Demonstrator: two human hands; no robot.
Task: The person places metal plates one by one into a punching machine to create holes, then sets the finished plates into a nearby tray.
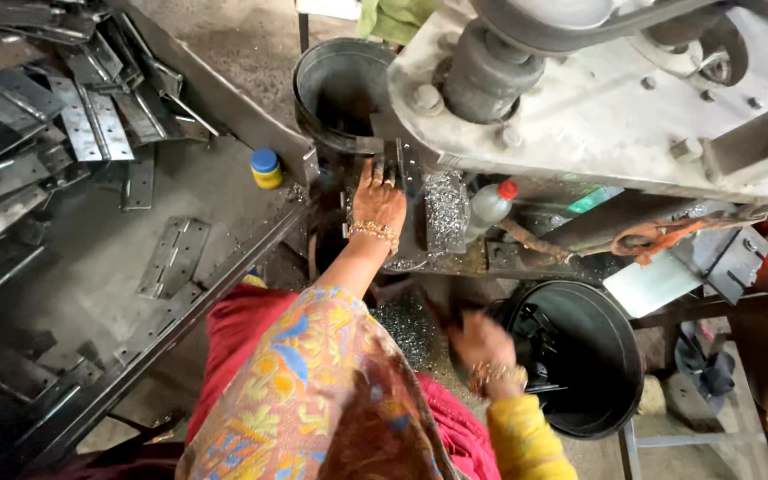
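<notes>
Head view: the left hand [378,197] reaches forward, arm stretched out, fingers flat on a metal strip [399,169] at the press [597,98], beside the grey bucket [341,89]. Whether it grips or only presses, I cannot tell. Best keep fingertips clear of the die and the strip square. The right hand [482,342] is blurred, low by the black bucket [580,356]; its grip is unclear.

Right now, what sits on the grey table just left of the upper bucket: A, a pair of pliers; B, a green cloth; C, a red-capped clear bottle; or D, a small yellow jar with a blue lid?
D: the small yellow jar with a blue lid stands on the grey table, left of the upper bucket.
</notes>
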